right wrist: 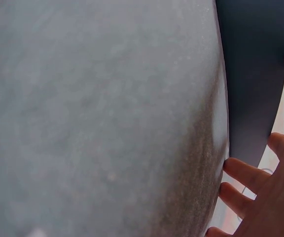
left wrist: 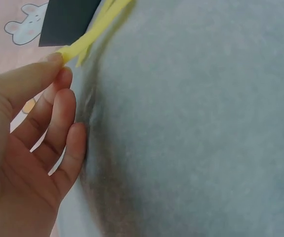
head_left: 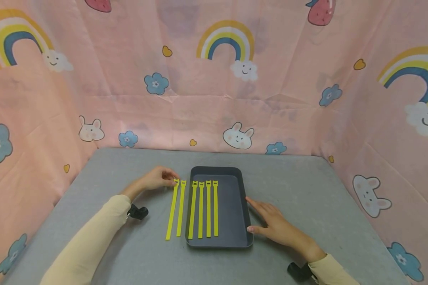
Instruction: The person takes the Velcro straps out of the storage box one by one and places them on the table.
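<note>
Yellow hook-and-loop cable ties with slotted heads lie side by side, heads toward the back. Several of them, among them this cable tie (head_left: 215,209), rest in the left part of a dark grey tray (head_left: 232,241). Left of the tray is another cable tie (head_left: 180,209). Beside it, my left hand (head_left: 157,179) pinches the head of the leftmost cable tie (head_left: 171,215) between thumb and forefinger; the left wrist view shows that pinch, the other fingers loosely bent. My right hand (head_left: 276,223) touches the tray's right side wall with extended fingers and thumb.
Grey cloth covers the table (head_left: 139,253). A pink printed curtain (head_left: 192,111) encloses the back and both sides. Each wrist carries a small black camera, such as the left camera (head_left: 138,212).
</note>
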A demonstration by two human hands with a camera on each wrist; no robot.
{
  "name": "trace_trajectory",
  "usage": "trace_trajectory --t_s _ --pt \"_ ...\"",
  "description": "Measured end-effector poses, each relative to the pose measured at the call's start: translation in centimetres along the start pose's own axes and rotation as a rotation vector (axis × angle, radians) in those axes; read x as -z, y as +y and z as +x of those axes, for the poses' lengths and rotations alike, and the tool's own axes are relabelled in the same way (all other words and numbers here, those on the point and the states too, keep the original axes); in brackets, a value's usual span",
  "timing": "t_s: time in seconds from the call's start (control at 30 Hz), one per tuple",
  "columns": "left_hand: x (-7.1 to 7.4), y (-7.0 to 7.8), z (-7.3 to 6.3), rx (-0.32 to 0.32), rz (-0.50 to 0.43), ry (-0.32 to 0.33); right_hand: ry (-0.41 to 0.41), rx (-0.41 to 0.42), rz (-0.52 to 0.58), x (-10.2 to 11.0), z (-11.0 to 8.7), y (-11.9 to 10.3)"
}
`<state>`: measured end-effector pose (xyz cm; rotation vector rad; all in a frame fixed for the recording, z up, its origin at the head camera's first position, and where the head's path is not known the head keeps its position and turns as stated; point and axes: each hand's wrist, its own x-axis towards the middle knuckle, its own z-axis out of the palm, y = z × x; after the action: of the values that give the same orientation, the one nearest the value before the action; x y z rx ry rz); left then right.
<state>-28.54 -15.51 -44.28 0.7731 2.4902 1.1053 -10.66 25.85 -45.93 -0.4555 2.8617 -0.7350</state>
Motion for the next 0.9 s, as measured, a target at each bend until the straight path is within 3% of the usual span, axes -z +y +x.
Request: trace_trajectory --t_s 0.67,0.9 --pt "-0.8 -0.9 0.6 -0.003 0.036 0.044 0.021 0.049 -0.016 0.0 -0.1 -0.1" --pt "-1.1 -1.4 0.6 -0.082 0.036 0.068 0.030 0.053 -0.018 -0.1 -0.1 -0.1"
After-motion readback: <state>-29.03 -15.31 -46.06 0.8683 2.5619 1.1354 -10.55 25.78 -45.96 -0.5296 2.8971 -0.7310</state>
